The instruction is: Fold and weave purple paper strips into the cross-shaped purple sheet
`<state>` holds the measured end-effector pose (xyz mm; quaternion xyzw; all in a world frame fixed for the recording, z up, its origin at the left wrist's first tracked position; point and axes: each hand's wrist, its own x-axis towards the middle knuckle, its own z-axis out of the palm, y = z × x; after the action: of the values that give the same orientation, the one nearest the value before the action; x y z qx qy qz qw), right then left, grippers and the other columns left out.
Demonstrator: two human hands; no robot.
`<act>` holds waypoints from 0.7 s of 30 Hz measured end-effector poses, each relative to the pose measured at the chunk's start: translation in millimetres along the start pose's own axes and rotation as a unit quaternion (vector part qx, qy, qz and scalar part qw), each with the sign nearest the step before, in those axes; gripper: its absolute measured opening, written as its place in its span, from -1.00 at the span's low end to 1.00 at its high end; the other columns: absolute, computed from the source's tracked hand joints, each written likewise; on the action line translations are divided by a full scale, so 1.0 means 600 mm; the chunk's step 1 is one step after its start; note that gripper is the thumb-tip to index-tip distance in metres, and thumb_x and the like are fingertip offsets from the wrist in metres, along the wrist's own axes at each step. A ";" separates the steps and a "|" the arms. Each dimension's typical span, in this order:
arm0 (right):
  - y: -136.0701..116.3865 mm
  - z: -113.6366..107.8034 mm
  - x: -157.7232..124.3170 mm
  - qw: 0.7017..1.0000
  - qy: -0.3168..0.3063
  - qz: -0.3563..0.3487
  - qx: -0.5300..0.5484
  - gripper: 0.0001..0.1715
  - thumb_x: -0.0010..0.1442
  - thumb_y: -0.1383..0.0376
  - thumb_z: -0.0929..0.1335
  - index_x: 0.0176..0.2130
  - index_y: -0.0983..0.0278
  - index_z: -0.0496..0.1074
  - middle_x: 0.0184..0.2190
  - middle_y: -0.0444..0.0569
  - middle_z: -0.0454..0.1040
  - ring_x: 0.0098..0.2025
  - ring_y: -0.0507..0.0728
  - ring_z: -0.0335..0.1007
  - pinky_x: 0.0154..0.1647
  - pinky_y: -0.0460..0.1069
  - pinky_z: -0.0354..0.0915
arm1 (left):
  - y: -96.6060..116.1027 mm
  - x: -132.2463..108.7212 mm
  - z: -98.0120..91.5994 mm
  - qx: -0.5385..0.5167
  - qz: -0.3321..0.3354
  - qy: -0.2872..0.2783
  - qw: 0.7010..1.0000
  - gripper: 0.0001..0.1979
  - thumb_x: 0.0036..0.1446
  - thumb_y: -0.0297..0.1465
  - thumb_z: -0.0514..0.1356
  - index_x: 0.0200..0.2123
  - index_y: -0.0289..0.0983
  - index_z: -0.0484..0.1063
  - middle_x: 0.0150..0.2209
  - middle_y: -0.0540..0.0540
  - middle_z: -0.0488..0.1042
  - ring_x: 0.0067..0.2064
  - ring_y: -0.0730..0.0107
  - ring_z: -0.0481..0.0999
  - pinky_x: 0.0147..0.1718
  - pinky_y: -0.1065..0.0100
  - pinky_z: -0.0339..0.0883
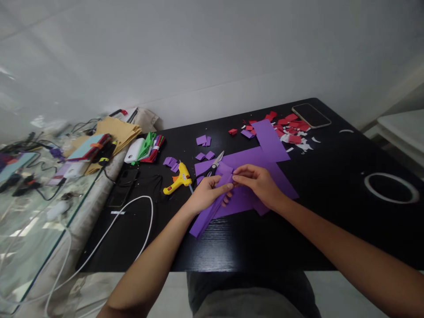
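Note:
My left hand [209,193] is closed around a long folded strip of purple paper [207,219], thumb on top. The strip slants from the near left up to the fingers. My right hand [255,180] pinches the strip's far end between thumb and fingertips. Under both hands lie larger purple sheets [278,174], one over another. Scissors [216,163] rest on the sheet just beyond my left hand, blades pointing away and partly open; their handles are partly hidden. Left of that hand is a yellow glue gun [180,179] with a glue stick at its back.
Small cut purple pieces [202,140] lie beyond the glue gun. Red and white scraps [291,128] are heaped at the back right near a phone [311,115]. A white ring [391,187] lies at right. A white cable [150,212] loops across the left, beside a dark phone [123,187].

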<state>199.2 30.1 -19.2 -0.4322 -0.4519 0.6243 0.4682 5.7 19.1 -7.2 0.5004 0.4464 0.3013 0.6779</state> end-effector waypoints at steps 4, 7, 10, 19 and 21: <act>-0.002 0.001 -0.001 1.000 -0.007 -0.001 0.002 -0.68 -0.01 0.12 0.57 -0.31 0.24 0.56 -0.43 -0.10 0.60 -0.35 0.11 0.56 -0.14 0.08 0.52 | 0.000 0.000 -0.001 0.000 0.007 -0.002 1.000 -0.56 0.03 -0.11 0.44 -0.31 -0.37 0.46 -0.42 -0.07 0.56 -0.50 0.49 0.53 -0.51 0.43 0.46; -0.001 0.001 -0.002 1.000 -0.007 -0.004 -0.005 -0.69 -0.01 0.11 0.58 -0.33 0.24 0.57 -0.44 -0.10 0.60 -0.36 0.10 0.56 -0.17 0.06 0.52 | -0.001 0.000 -0.001 0.008 0.008 0.000 1.000 -0.58 0.05 -0.13 0.44 -0.30 -0.37 0.46 -0.43 -0.06 0.56 -0.51 0.50 0.53 -0.51 0.44 0.45; -0.001 0.000 -0.002 1.000 -0.004 -0.006 -0.006 -0.69 -0.02 0.12 0.58 -0.33 0.25 0.58 -0.44 -0.10 0.60 -0.37 0.09 0.56 -0.20 0.04 0.53 | -0.001 -0.002 -0.001 0.015 0.009 0.000 1.000 -0.61 0.06 -0.15 0.43 -0.32 -0.36 0.45 -0.44 -0.04 0.55 -0.52 0.51 0.52 -0.51 0.44 0.45; -0.009 0.005 -0.010 0.999 0.002 -0.019 -0.049 -0.70 -0.02 0.12 0.58 -0.32 0.24 0.60 -0.44 -0.08 0.62 -0.41 0.11 0.56 -0.23 0.07 0.52 | 0.007 -0.004 0.006 -0.035 0.018 0.012 0.999 -0.55 0.09 -0.07 0.40 -0.29 -0.37 0.45 -0.41 -0.11 0.60 -0.43 0.39 0.62 -0.38 0.36 0.55; -0.012 0.007 -0.012 0.998 -0.002 -0.028 -0.060 -0.72 -0.01 0.13 0.57 -0.33 0.23 0.60 -0.45 -0.08 0.62 -0.44 0.11 0.55 -0.26 0.07 0.52 | 0.007 -0.004 0.007 -0.026 0.036 0.019 0.999 -0.55 0.08 -0.08 0.41 -0.31 -0.37 0.45 -0.42 -0.11 0.60 -0.47 0.41 0.60 -0.42 0.39 0.53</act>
<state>197.7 23.4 -10.2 -0.4450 -0.5014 0.5836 0.4583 8.4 16.5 -2.0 0.4923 0.4327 0.3464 0.6711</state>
